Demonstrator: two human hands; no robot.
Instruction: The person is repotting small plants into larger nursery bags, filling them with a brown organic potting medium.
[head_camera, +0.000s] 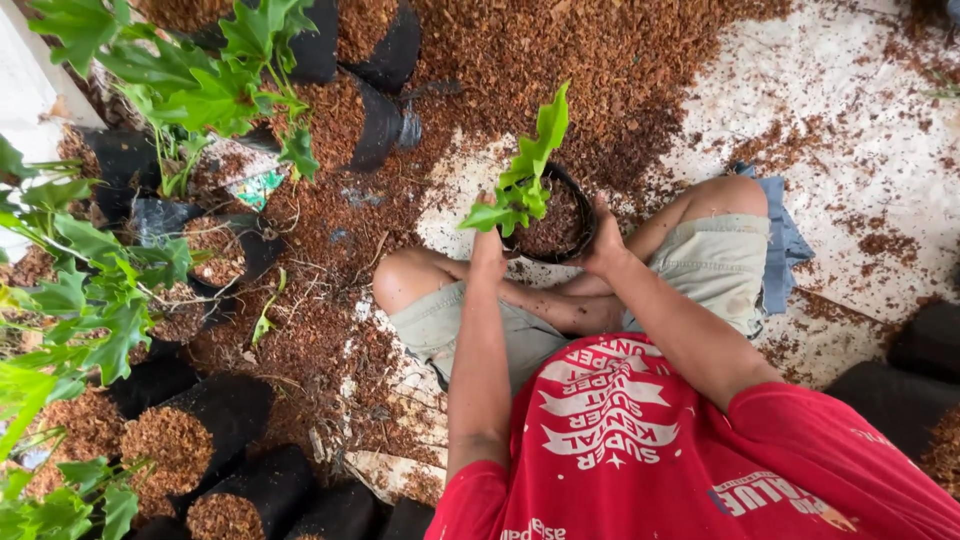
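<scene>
Both arms extended forward and down from the shoulders, roughly parallel, bare below short red sleeves. Left arm nearly straight — forearm runs up the middle of the view. Left hand (488, 240) held with the back toward the camera, fingers curled forward and out of sight. Right arm bent slightly at the elbow, forearm angled inward toward the left. Right hand (604, 245) cupped, thumb up, palm facing the left hand. The two hands sit level with each other, apart — a gap between them. Person seated, knees bent and spread, legs crossed under the forearms.
</scene>
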